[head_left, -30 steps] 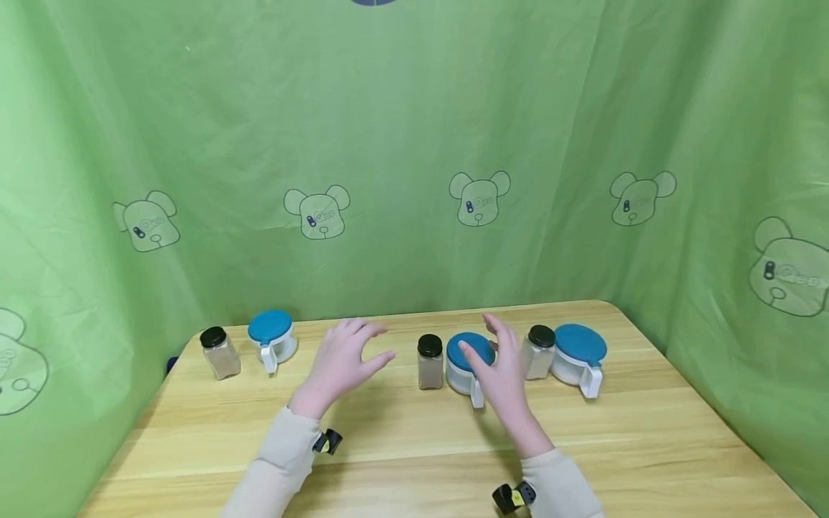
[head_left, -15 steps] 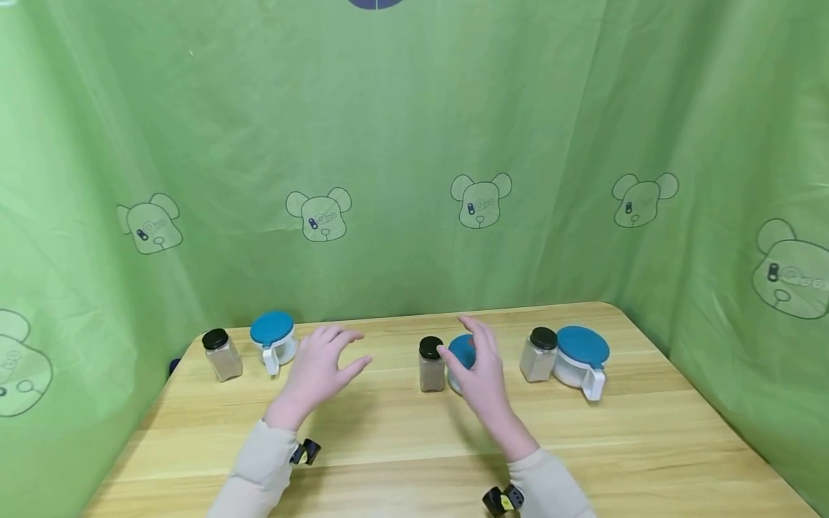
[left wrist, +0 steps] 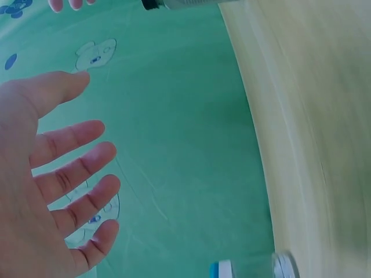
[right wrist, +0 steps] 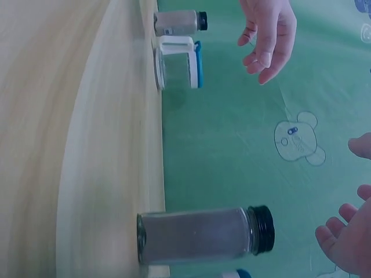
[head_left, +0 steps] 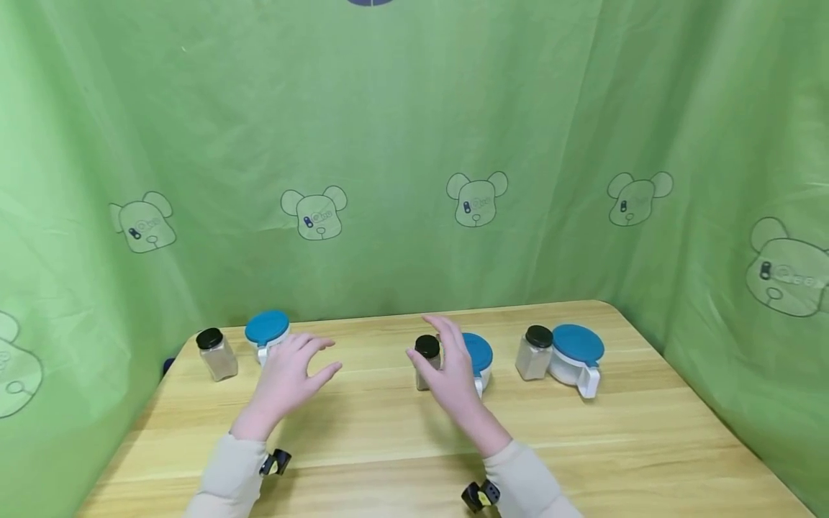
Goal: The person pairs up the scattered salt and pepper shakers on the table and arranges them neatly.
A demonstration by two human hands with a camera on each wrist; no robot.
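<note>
Both hands hover over the table with fingers spread and hold nothing. My left hand [head_left: 288, 377] overlaps the lower part of the left blue-lidded jar [head_left: 267, 327] in the head view; its fingers [left wrist: 75, 168] look loosely bent in the left wrist view. My right hand [head_left: 450, 370] is nearest the middle black-capped spice jar [head_left: 427, 347], partly covering it and the blue-lidded jar [head_left: 478, 351] beside it. The right wrist view shows that spice jar [right wrist: 197, 236] upright, filled with a greyish-brown content, with the right fingers [right wrist: 339, 231] apart from its cap.
At the table's right stand a black-capped spice jar [head_left: 535, 352] and a blue-lidded jar [head_left: 576, 352] with a white handle. Far left is another spice jar [head_left: 217, 354]. A green curtain [head_left: 388, 129] encloses the wooden table [head_left: 376, 475] at the back and sides.
Both hands have moved left. The right hand has passed from the middle blue-lidded jar to the spice jar beside it; the left hand has reached the left blue-lidded jar. The jars stay put.
</note>
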